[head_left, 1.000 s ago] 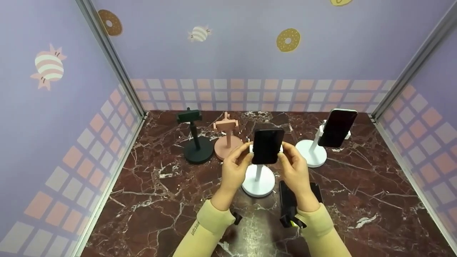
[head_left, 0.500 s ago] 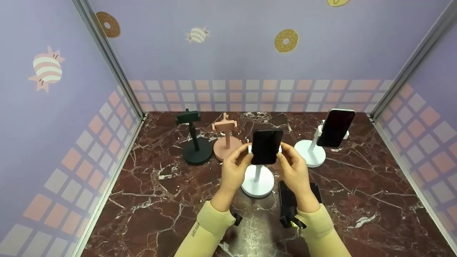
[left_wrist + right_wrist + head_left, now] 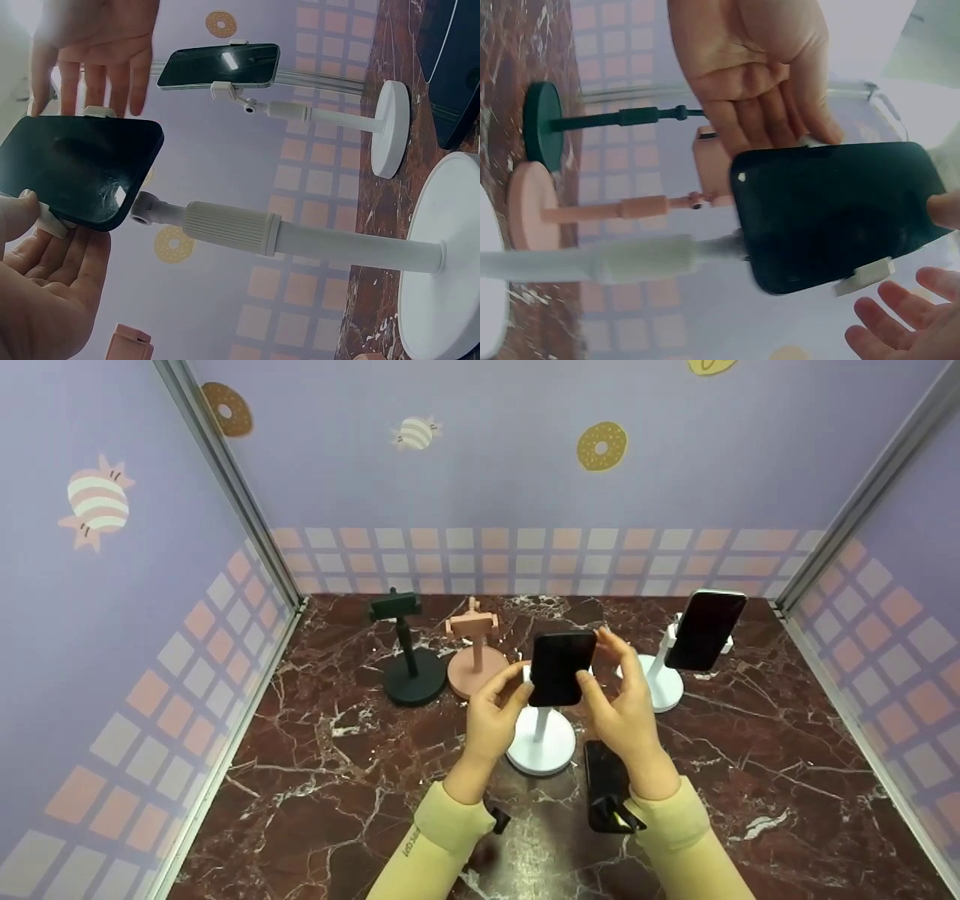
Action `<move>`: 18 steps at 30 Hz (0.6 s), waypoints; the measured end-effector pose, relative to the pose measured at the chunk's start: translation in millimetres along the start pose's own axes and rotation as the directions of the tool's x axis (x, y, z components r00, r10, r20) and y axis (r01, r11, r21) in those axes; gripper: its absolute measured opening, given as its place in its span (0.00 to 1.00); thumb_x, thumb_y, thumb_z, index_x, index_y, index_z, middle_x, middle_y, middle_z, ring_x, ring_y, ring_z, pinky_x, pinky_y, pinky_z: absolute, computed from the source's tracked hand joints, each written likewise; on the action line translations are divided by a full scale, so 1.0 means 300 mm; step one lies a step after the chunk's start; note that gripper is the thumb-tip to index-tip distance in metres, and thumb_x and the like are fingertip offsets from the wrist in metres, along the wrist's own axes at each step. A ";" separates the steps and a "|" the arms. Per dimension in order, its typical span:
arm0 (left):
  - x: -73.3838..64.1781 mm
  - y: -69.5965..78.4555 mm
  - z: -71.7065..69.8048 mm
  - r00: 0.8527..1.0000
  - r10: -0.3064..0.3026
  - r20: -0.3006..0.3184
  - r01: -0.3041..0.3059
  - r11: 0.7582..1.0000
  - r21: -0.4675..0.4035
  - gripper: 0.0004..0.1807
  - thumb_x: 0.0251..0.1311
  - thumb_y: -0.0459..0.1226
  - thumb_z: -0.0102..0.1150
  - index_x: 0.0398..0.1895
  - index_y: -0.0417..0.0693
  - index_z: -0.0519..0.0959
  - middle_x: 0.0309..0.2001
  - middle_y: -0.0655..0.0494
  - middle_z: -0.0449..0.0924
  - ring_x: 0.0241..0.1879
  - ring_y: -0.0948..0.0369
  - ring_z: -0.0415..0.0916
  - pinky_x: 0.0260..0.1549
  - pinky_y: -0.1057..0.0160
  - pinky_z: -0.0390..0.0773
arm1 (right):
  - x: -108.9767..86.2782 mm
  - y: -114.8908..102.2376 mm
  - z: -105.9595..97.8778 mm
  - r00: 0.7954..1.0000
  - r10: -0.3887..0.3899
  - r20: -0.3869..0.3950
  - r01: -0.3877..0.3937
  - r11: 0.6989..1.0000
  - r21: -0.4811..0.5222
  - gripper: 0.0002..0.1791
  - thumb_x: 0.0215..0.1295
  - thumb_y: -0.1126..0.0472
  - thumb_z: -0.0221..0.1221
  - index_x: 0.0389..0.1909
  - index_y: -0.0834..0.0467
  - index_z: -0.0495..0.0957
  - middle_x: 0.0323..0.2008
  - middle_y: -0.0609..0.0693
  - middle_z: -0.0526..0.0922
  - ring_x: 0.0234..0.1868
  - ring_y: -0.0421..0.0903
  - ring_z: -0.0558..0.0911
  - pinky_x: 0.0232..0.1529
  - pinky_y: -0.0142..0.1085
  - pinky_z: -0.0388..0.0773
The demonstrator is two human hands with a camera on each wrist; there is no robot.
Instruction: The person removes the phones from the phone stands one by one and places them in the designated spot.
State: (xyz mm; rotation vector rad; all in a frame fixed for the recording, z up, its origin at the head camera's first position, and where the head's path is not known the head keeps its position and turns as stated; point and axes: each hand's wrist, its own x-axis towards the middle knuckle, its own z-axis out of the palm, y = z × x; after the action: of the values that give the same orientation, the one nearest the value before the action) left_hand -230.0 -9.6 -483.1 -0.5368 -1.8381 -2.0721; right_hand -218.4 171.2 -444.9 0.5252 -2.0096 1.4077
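A black phone (image 3: 559,669) stands upright in the clamp of a white phone stand (image 3: 551,750) at the middle of the table. My left hand (image 3: 491,724) pinches the clamp arm at the phone's left side, thumb in front and fingers behind. In the left wrist view, that thumb rests on the white clamp arm (image 3: 52,220). At the phone's right side, my right hand (image 3: 626,716) touches the screen edge with its thumb. Its other fingers are extended and spread, clear of the clamp in the right wrist view.
Another white stand (image 3: 660,690) holds a phone (image 3: 706,630) at back right. Dark green (image 3: 414,679) and pink (image 3: 474,669) stands, without phones, are at back left. A black phone (image 3: 604,780) lies flat beside my right wrist. Patterned walls (image 3: 480,472) enclose the marble table (image 3: 315,817).
My right hand has moved off the clamp's right arm, its fingers rising and straightening, thumb now at the screen edge. My left hand keeps its grip; the phone turned very slightly.
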 end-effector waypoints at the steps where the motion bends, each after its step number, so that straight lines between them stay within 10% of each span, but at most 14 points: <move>1: 0.001 -0.001 0.000 1.000 0.000 0.001 0.000 1.000 -0.003 0.19 0.69 0.26 0.59 0.60 0.21 0.75 0.57 0.28 0.81 0.54 0.68 0.81 0.56 0.69 0.81 | 0.007 -0.005 -0.001 1.000 -0.026 0.005 0.027 1.000 -0.014 0.33 0.65 0.75 0.63 0.71 0.70 0.65 0.64 0.66 0.75 0.63 0.43 0.76 0.63 0.27 0.73; 8: 0.002 0.005 0.002 1.000 -0.022 0.003 0.022 1.000 0.008 0.19 0.68 0.26 0.60 0.60 0.22 0.76 0.56 0.29 0.82 0.54 0.58 0.83 0.56 0.63 0.83 | 0.041 -0.037 -0.003 0.996 -0.074 0.053 0.079 0.992 -0.096 0.38 0.63 0.70 0.67 0.74 0.66 0.64 0.68 0.64 0.71 0.67 0.54 0.74 0.70 0.32 0.67; 18: 0.000 0.000 0.000 1.000 -0.004 0.001 0.004 1.000 0.023 0.19 0.69 0.26 0.60 0.59 0.22 0.76 0.56 0.29 0.82 0.52 0.70 0.81 0.54 0.71 0.81 | 0.076 -0.083 0.011 0.976 -0.192 0.100 0.210 0.952 -0.225 0.42 0.63 0.61 0.71 0.74 0.64 0.62 0.73 0.65 0.66 0.73 0.62 0.64 0.74 0.52 0.63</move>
State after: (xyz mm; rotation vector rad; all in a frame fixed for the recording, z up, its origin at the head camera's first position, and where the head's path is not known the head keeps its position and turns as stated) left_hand -230.1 -9.7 -483.1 -0.5284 -1.8622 -2.0514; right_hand -220.1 160.1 -413.0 0.6656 -2.0820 1.0264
